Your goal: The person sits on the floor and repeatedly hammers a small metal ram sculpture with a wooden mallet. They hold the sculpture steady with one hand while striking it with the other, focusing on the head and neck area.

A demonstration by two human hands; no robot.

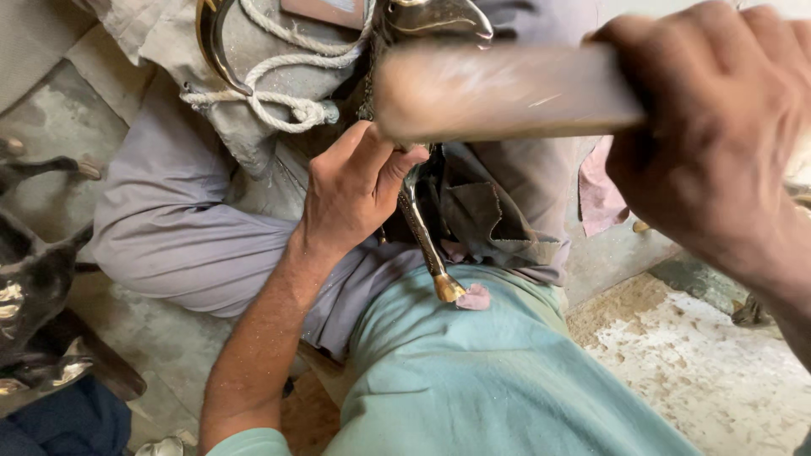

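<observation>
A: Left hand (355,190), what's it on?

B: Fingers curled round a slim metal piece (420,228), brass-coloured, running down along the lap w/ its gold tip resting by the green shirt (473,371). Thumb pressed to the upper part. Clamped on it, not loose.

A: Right hand (718,143)?

B: Top right, close to the camera, fist wrapped tight on a wooden handle (507,91). The wood sticks out leftward, blurred, its end just above the left thumb. Can't tell what kind of head it has, if any.

A: Where's the metal piece sit, exactly?

B: Centre frame, betw. the grey trouser legs (186,236), lying on a dark grey cloth (490,219). Upper end goes under the blurred wood, so that bit's hidden.

A: Any packages, labels, signs?

B: Only a flat reddish-brown rectangle (325,10) at the top edge, cut off; can't tell what it is.

A: Other stuff?

B: White rope (279,101) knotted over sacking, top left. Curved brass strip (211,42) beside it. Dark shiny metal figures (34,287) at the left edge on the concrete floor (701,363). Pink rag (600,198) at right.
</observation>
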